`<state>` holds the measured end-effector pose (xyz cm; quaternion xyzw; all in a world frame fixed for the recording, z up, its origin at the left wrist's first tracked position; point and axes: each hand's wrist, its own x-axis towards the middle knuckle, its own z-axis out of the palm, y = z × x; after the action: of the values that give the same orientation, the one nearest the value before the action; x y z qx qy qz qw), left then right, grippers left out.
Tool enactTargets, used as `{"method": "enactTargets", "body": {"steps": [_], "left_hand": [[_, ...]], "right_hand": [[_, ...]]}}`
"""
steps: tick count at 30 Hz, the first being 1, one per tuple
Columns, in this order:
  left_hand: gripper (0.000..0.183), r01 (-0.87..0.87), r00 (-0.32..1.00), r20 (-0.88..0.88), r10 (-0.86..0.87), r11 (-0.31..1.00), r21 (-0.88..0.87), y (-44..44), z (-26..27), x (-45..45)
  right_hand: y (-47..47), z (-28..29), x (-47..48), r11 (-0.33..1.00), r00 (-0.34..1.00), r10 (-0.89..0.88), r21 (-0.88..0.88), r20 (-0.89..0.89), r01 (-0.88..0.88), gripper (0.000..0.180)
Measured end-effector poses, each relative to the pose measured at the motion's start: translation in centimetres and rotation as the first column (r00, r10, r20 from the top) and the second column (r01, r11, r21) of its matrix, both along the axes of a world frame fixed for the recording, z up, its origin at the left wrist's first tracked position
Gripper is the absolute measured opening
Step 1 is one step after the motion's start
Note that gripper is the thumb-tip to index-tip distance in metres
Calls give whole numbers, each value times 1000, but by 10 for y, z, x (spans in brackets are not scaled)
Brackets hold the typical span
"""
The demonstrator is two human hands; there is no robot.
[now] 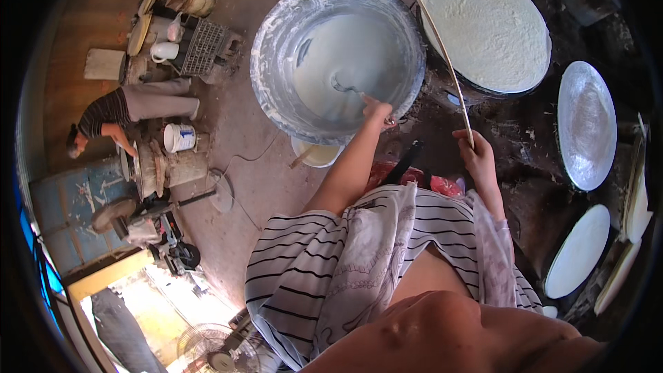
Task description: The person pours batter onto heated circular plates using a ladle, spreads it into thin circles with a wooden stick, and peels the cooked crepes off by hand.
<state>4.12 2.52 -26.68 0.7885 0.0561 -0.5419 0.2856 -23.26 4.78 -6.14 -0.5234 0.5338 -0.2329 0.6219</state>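
A large round basin (269,46) holds pale, milky liquid. Over its near rim reaches my left hand (377,109), gripping the handle of a ladle (339,84) whose head is in the liquid. My right hand (474,147) is closed around the lower end of a long thin wooden stick (445,52). The stick's upper part passes beside a round griddle covered by a pale, bumpy layer (487,26). To the right is a shiny, round metal pan (587,124). Farther down stands a round surface with a smooth white layer (577,251).
A small tub (331,155) of liquid sits under the basin's near side. At the left, another person (109,109) bends over a round board near a white bucket (179,138). A fan (220,357) stands at bottom left. Flat round pieces (636,191) lean at the far right.
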Motion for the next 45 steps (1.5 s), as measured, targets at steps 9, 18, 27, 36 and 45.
{"method": "enactTargets", "body": {"steps": [9,18,27,36,45], "left_hand": [[21,-49,992,-125,-10,888,-458,66,72,99],[59,424,894,312,-320,830,-363,-26,0,151],[56,186,951,-97,-295,792,-582,-22,52,132],[51,143,990,58,-132,838,-527,-56,0,108],[18,-675,338,-929,149,726,-130,-43,9,42]], "right_hand": [[-4,-61,76,888,900,32,-402,-434,-225,47],[-92,-89,214,753,364,279,-33,-889,-657,27],[-65,-110,148,775,544,218,-195,-810,-601,21],[-65,-112,174,937,570,170,-48,-804,-347,26],[-32,-115,150,932,855,95,-256,-510,-256,22]]}}
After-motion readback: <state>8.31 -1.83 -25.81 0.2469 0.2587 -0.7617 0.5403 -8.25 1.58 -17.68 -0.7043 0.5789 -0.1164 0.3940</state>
